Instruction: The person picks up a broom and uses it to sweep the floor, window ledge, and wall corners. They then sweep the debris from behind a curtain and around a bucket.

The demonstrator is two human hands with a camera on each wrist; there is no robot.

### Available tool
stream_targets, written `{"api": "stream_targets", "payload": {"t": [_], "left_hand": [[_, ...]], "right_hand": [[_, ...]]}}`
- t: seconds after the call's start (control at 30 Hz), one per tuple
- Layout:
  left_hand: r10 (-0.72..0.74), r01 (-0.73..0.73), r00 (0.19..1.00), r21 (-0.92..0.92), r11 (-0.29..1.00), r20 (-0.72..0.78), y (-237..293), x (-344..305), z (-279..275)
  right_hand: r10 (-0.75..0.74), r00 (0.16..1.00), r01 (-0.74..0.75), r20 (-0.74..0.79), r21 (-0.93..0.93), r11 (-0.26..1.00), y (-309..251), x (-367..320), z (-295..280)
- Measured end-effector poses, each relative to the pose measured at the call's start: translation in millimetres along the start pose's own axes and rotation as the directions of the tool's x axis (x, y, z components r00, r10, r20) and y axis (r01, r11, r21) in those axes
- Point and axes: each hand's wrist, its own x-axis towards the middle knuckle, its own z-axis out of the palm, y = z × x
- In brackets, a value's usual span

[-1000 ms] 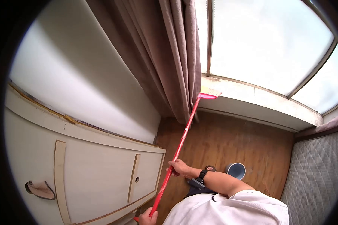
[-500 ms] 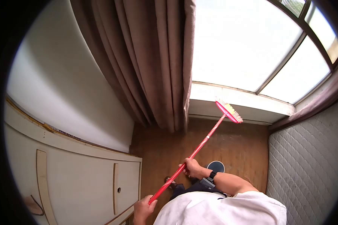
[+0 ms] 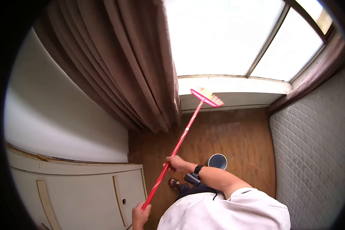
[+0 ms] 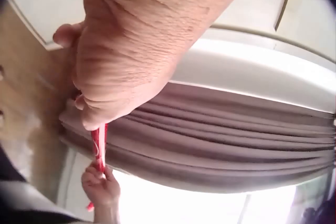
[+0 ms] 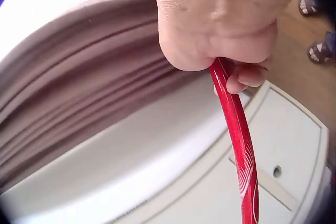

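A broom (image 3: 179, 143) with a red, white-streaked handle slants across the head view, its pink head (image 3: 204, 97) overlapping the window ledge. Yellow and pale bristles on that head point up and away from the person. My right hand (image 3: 175, 164) grips the handle around its middle, fingers curled about it. At the near end, my left hand (image 3: 141, 214) holds the handle's tip. In the right wrist view the red handle (image 5: 237, 129) runs out below the right fist. The left wrist view shows the left hand (image 4: 131, 50) large, partly hiding the handle.
A brown curtain (image 3: 115, 65) hangs left of the bright window (image 3: 218, 34). Below the window runs a pale ledge (image 3: 253, 85). A bucket (image 3: 217, 161) stands on the wooden floor (image 3: 245, 142). A quilted mattress (image 3: 310, 153) stands at right; white panels (image 3: 80, 191) are at left.
The broom head has swung away from the curtain's edge and turned, its bristles now facing up and right. Both hands keep their grip. The head view has shifted too.
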Motion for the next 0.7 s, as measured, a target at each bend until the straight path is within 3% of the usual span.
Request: {"api": "stream_targets", "payload": {"t": [0.07,0.13,0.17,0.23,0.33,0.37,0.4,0.47,0.5,0.57,0.7], "left_hand": [[0.029,-0.031,0.999,0.159,0.987,0.014,-77,-30,-3],[0.019,-0.021,0.999,0.040,0.999,0.043,-154,-60,-2],[0.017,-0.020,0.998,0.052,0.998,0.052,-137,-66,-9],[-0.285,0.289,0.949,-0.008,0.957,0.135,-72,-90,-24],[-0.395,0.400,0.915,-0.050,0.915,0.085,-33,-91,-24],[-0.463,0.466,0.881,-0.013,0.885,0.097,16,-85,-25],[-0.463,0.466,0.881,-0.003,0.885,0.099,9,-79,-21],[-0.100,0.089,0.995,0.280,0.956,0.027,-19,-55,-2],[-0.183,0.138,0.981,0.409,0.902,0.071,-14,-40,4],[0.216,-0.169,0.976,0.561,0.810,-0.018,-12,-7,34],[0.418,-0.350,0.908,0.597,0.722,0.028,43,62,88]], "right_hand": [[0.137,0.982,-0.126,0.126,-0.093,0.988,33,8,28],[0.278,0.914,-0.245,0.297,-0.143,0.959,54,7,48],[0.308,0.891,-0.273,0.334,-0.151,0.950,61,4,56],[0.337,0.871,-0.311,0.358,-0.130,0.941,82,8,65],[0.355,0.870,-0.352,0.342,-0.072,0.933,85,6,55],[0.321,0.884,-0.329,0.340,-0.036,0.944,82,5,44],[0.301,0.894,-0.329,0.331,0.032,0.944,77,3,30],[0.288,0.934,-0.321,0.213,0.140,0.937,61,-4,-1],[0.264,0.947,-0.298,0.180,0.194,0.935,54,-7,-18],[0.226,0.969,-0.246,0.102,0.287,0.926,43,-10,-56],[0.049,0.989,0.010,-0.138,0.399,0.917,17,-5,-132]]}}
